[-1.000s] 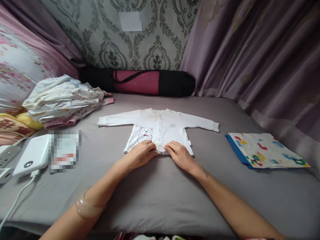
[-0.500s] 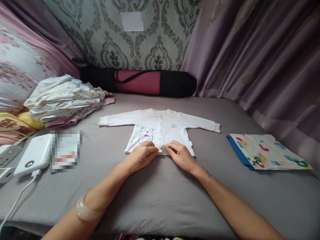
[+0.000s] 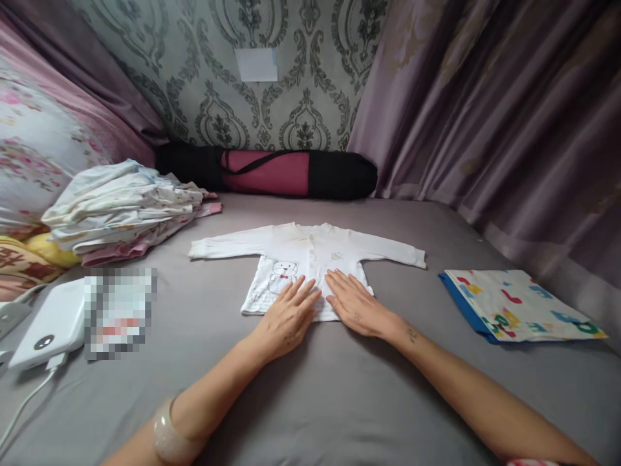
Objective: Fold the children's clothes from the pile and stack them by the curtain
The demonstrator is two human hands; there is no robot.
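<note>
A small white long-sleeved baby shirt (image 3: 315,252) lies spread face up on the grey sheet, both sleeves stretched out to the sides. It has a button front, a bear print on the left and a small bee-like print on the right. My left hand (image 3: 291,317) rests flat on the lower front, fingers stretched over the edge of the bear print. Beside it, my right hand (image 3: 356,304) lies flat on the lower right front with fingers extended. Part of the bottom hem is hidden under the hands. A pale bangle (image 3: 169,430) circles my left wrist.
Folded cloth with colourful prints (image 3: 521,304) lies at the right. A heap of clothes (image 3: 126,207) sits at the left, behind a white power bank (image 3: 51,323) with a cable and a blurred packet (image 3: 121,314). A long black and maroon bag (image 3: 266,173) lies along the wall.
Both hands have let go of the bottom of the front opening and now lie flat on the shirt, fingers straightened. The view has tilted up slightly.
</note>
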